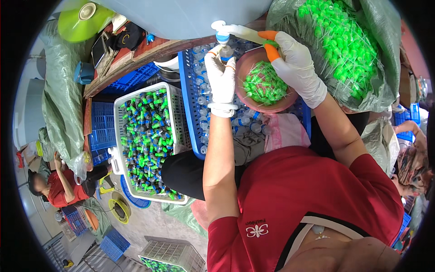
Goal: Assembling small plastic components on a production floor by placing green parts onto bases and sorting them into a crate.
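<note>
Both my hands wear white gloves with orange finger covers. My left hand (221,77) is closed round a small clear bottle (226,53), held upright beneath a white tap with a blue band (222,37). My right hand (294,61) pinches a green cap (270,44) between thumb and forefinger, beside the end of the tap's white lever (244,32). Whether the fingers also touch the lever I cannot tell. Below the hands, a pink bowl (247,61) holds green caps with thin clear stems (265,84). It rests over a blue crate (192,109) of small clear bottles.
A grey-blue tank (181,18) stands ahead. To the left, a white crate (174,111) holds dark bottles with green caps. At the right, a green sack (285,20) bulges with more stemmed caps. A wooden table edge (136,56) runs ahead; one co-worker (68,186) sits far left.
</note>
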`<state>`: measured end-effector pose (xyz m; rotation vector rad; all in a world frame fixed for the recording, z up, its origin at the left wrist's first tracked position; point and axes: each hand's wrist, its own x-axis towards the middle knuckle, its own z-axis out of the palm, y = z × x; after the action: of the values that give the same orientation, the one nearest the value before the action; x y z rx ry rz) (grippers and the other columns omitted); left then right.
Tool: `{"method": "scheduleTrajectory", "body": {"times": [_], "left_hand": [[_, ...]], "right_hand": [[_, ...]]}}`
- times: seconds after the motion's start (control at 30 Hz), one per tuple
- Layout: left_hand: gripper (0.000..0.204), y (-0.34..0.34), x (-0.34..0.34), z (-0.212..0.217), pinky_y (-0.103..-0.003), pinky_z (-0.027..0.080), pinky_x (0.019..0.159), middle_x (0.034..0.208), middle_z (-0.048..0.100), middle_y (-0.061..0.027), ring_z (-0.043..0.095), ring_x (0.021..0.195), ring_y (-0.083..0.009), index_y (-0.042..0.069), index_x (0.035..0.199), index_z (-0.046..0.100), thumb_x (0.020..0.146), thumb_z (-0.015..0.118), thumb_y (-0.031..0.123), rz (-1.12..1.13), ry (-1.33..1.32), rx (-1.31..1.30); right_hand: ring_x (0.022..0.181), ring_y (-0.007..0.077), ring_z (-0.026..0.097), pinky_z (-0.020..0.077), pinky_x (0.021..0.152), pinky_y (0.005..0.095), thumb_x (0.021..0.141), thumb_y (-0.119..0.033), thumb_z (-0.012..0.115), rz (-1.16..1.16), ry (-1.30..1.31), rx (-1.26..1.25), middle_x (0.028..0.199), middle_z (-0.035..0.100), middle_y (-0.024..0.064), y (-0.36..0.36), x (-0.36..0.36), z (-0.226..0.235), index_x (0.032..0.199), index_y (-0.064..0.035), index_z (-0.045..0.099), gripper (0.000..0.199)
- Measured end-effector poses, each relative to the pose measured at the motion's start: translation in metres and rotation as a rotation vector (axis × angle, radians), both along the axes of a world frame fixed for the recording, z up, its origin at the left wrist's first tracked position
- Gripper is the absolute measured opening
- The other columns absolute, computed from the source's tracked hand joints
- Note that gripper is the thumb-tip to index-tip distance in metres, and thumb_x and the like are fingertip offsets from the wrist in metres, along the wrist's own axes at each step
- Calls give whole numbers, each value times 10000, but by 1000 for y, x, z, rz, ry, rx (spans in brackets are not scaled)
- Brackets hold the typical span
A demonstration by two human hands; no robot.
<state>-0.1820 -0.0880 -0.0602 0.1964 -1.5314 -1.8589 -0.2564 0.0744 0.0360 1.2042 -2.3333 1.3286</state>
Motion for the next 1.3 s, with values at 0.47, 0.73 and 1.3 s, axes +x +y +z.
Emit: {"method": "scheduleTrajectory", "body": {"times": [0.47, 0.73, 1.3], "left_hand": [[457, -2, 0, -5, -294, 424, 947, 1183, 517, -84, 513, 1038, -152, 20, 1284, 454, 855, 564, -94, 35, -4, -59], [431, 2, 13, -18, -316, 449, 960, 1191, 530, -100, 550, 1057, -173, 7, 1280, 486, 867, 572, -82, 49, -137, -203], [451, 63, 34, -7, -431, 481, 870, 1137, 539, -239, 576, 984, -387, -61, 1273, 436, 847, 583, -44, 58, -235, -721]], "right_hand": [[642, 273, 607, 483, 599, 345, 843, -22, 609, 1, 32, -3, 852, 630, 128, 0, -1, -1, 1170, -87, 649, 335], [679, 274, 672, 525, 612, 344, 828, -67, 685, 4, 40, -90, 817, 666, 112, 3, 12, -3, 1180, -86, 596, 364], [833, 342, 633, 498, 756, 377, 892, -32, 542, 219, -548, 144, 894, 624, 164, 14, 4, -72, 1092, -45, 538, 200]]}}
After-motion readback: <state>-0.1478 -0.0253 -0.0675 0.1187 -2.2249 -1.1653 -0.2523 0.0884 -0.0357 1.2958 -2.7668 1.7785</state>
